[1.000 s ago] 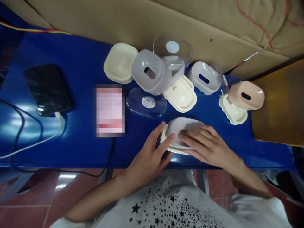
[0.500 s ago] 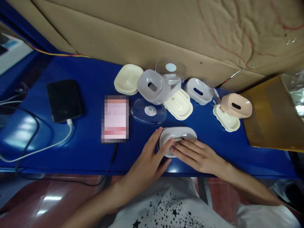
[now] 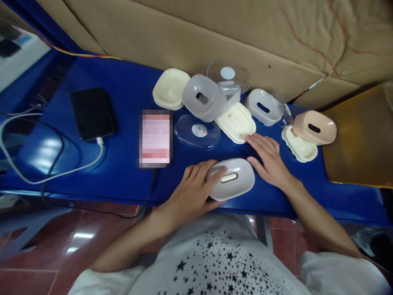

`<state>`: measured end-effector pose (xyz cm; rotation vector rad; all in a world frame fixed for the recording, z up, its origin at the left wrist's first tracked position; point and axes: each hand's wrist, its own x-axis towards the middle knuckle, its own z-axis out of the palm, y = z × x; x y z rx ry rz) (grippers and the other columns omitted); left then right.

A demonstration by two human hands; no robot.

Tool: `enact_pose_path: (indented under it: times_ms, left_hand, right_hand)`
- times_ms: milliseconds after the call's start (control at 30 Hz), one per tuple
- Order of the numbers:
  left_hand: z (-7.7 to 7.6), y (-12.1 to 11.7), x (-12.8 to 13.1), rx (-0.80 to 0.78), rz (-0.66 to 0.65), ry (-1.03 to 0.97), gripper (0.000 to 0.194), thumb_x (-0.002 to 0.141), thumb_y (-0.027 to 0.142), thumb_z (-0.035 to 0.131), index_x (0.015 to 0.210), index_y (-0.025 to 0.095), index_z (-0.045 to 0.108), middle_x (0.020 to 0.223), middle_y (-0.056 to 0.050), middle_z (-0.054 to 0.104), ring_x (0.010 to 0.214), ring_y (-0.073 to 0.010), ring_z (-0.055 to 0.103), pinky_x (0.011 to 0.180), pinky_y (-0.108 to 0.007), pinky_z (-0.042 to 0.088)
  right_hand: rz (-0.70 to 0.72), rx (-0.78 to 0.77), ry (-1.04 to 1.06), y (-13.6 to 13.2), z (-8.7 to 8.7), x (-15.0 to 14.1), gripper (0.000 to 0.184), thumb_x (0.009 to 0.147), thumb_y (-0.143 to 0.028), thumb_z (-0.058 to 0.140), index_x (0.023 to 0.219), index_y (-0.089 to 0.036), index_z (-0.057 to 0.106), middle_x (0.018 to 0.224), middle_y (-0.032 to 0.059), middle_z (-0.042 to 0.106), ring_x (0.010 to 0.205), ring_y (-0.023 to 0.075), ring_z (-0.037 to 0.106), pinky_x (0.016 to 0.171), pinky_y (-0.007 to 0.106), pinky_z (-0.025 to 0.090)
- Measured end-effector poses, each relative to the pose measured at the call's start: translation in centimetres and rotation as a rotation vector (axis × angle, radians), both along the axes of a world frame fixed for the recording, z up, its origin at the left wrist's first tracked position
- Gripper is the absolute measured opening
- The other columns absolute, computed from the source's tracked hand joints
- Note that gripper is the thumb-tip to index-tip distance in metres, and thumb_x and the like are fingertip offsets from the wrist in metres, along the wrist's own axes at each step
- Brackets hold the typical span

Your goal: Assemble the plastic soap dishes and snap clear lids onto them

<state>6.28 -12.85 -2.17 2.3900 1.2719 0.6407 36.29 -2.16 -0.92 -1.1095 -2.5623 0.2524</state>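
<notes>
My left hand (image 3: pixel 199 180) grips the left end of a light grey oval plastic dish (image 3: pixel 241 186), thumb on its inner face and fingers around its outer side. A cream-coloured strip shows through the slot in the middle of this dish, near the table's front edge. My right hand (image 3: pixel 267 157) is open, fingers stretched forward; its fingertips are at the near right edge of a cream plastic base (image 3: pixel 235 125), and I cannot tell if they touch. The right thumb is beside the right rim of the grey dish.
Behind lie a grey slotted dish (image 3: pixel 192 96), another cream base (image 3: pixel 170 88), a clear lid (image 3: pixel 187 137) and a white slotted dish (image 3: pixel 258 108). A pink dish (image 3: pixel 325 131) sits by a cardboard box (image 3: pixel 356 151). Leftward are a phone (image 3: pixel 156 139) and a cabled black device (image 3: pixel 92 112).
My right hand has left the grey dish and moved forward and right to the cream base, uncovering the slot. My left hand stays on the dish. The camera view has shifted slightly.
</notes>
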Motion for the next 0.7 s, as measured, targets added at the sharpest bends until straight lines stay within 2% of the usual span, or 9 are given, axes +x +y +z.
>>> enact_pose_path:
  times_ms: [100, 233, 400, 533, 700]
  left_hand:
    - [0.1, 0.3, 0.0, -0.017, -0.015, 0.004, 0.066, 0.097, 0.042, 0.082, 0.154, 0.021, 0.055, 0.157, -0.022, 0.052, 0.142, -0.0436, 0.055, 0.112, -0.059, 0.049]
    - [-0.2, 0.3, -0.1, 0.02, -0.026, 0.007, 0.07, 0.097, 0.044, 0.083, 0.155, 0.02, 0.052, 0.165, -0.024, 0.045, 0.148, -0.0439, 0.05, 0.115, -0.058, 0.046]
    - [-0.5, 0.1, -0.3, 0.06, -0.024, -0.012, 0.076, 0.099, 0.044, 0.081, 0.16, 0.02, 0.043, 0.164, -0.026, 0.045, 0.148, -0.0431, 0.051, 0.116, -0.06, 0.047]
    - [-0.7, 0.2, -0.4, -0.023, 0.057, -0.127, 0.085, 0.1, 0.034, 0.079, 0.168, 0.026, 0.029, 0.166, -0.023, 0.044, 0.151, -0.0423, 0.049, 0.119, -0.063, 0.048]
    - [-1.5, 0.5, -0.5, -0.032, 0.11, -0.344, 0.101, 0.099, 0.027, 0.079, 0.175, 0.03, 0.012, 0.171, -0.022, 0.037, 0.161, -0.0399, 0.041, 0.128, -0.068, 0.042]
  right_hand:
    - [-0.062, 0.063, 0.024, -0.3, -0.2, -0.3, 0.051, 0.112, -0.04, 0.054, 0.161, -0.031, 0.052, 0.146, 0.0128, 0.069, 0.139, 0.0351, 0.062, 0.116, 0.055, 0.04]
    - [-0.084, 0.125, -0.016, -0.8, -0.6, -0.6, 0.04, 0.11, -0.04, 0.058, 0.148, -0.027, 0.062, 0.135, 0.0138, 0.069, 0.133, 0.0351, 0.063, 0.108, 0.053, 0.042]
    - [-0.128, 0.212, -0.044, -0.5, -0.4, 0.3, 0.023, 0.105, -0.044, 0.069, 0.112, -0.022, 0.069, 0.119, 0.0126, 0.076, 0.118, 0.0352, 0.069, 0.101, 0.052, 0.044]
    - [-0.023, 0.123, 0.075, -0.7, 1.2, 1.3, 0.013, 0.107, -0.032, 0.068, 0.117, -0.025, 0.067, 0.115, 0.0083, 0.08, 0.107, 0.0287, 0.075, 0.1, 0.048, 0.05]
    - [0.15, 0.052, 0.059, -2.5, 2.7, 0.7, 0.022, 0.106, -0.025, 0.068, 0.128, -0.027, 0.067, 0.125, 0.0076, 0.08, 0.12, 0.0278, 0.075, 0.112, 0.051, 0.048]
